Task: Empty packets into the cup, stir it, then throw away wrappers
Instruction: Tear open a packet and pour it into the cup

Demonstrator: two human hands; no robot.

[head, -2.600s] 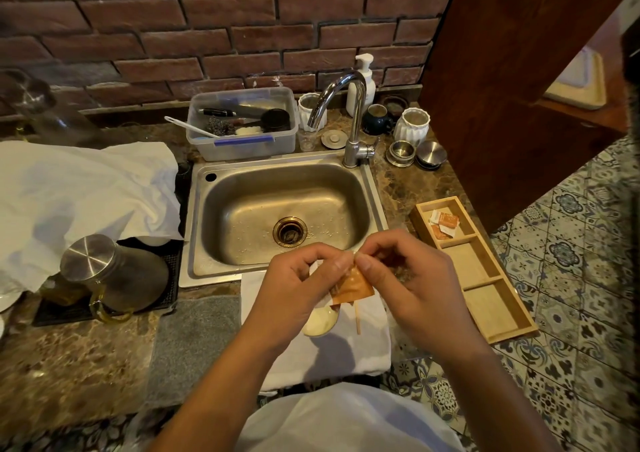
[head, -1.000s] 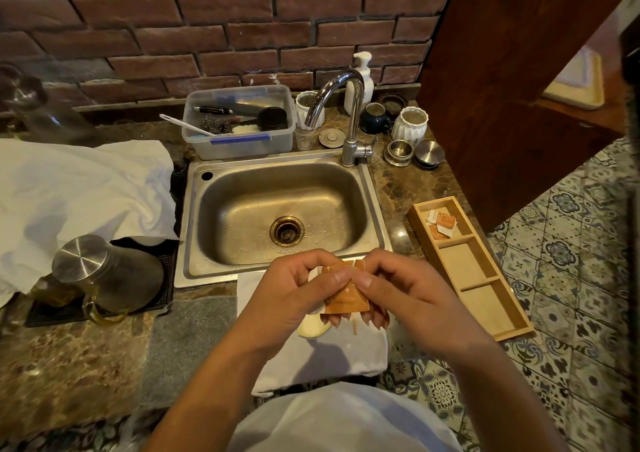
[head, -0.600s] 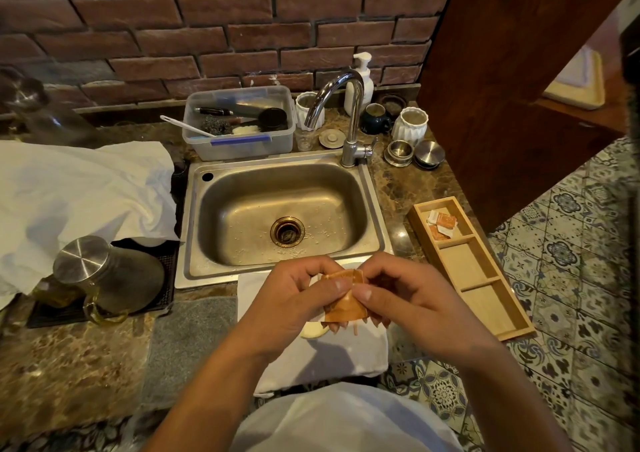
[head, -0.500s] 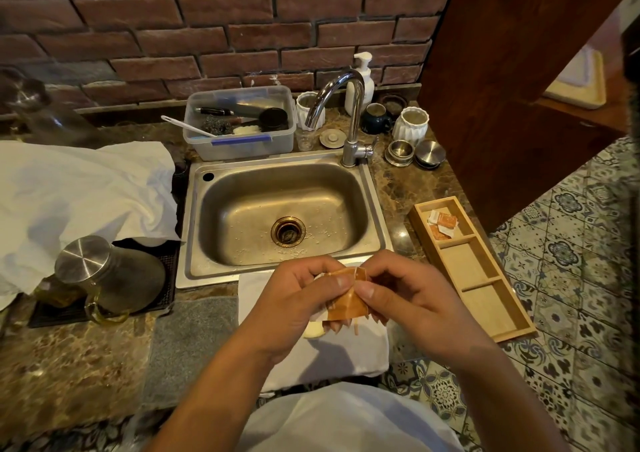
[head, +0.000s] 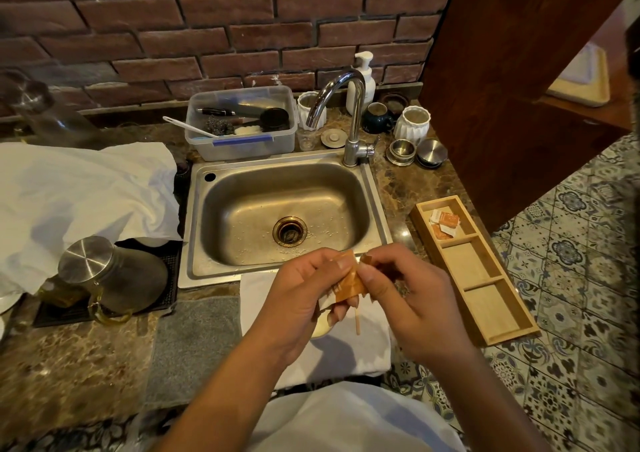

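An orange packet [head: 350,283] is held up in front of the person, above a white cloth [head: 346,351] spread on the worktop [head: 69,358] just before the steel sink [head: 287,214]. The left hand [head: 301,299] has its thumb and fingers [head: 344,264] clamped on the packet's upper left edge, and the right hand [head: 412,299] pinches the top right corner, where a small torn flap of wrapper [head: 366,260] stands apart from the rest. Below the packet a thin wooden stick [head: 357,321] pokes down past the left hand's fingers, and a pale rounded edge of the cup [head: 320,328] shows under that hand, most of it hidden. To the right, on the worktop's edge, lies a long wooden tray [head: 485,289] with three compartments; more packets [head: 445,223] lie in the far one. A grey mat [head: 194,344] lies left of the white cloth. Further left stands a glass jug [head: 114,278] with a steel lid on a dark mat. Behind the sink are a tap [head: 349,115], a clear plastic tub [head: 242,122] of utensils and a soap dispenser [head: 362,81].
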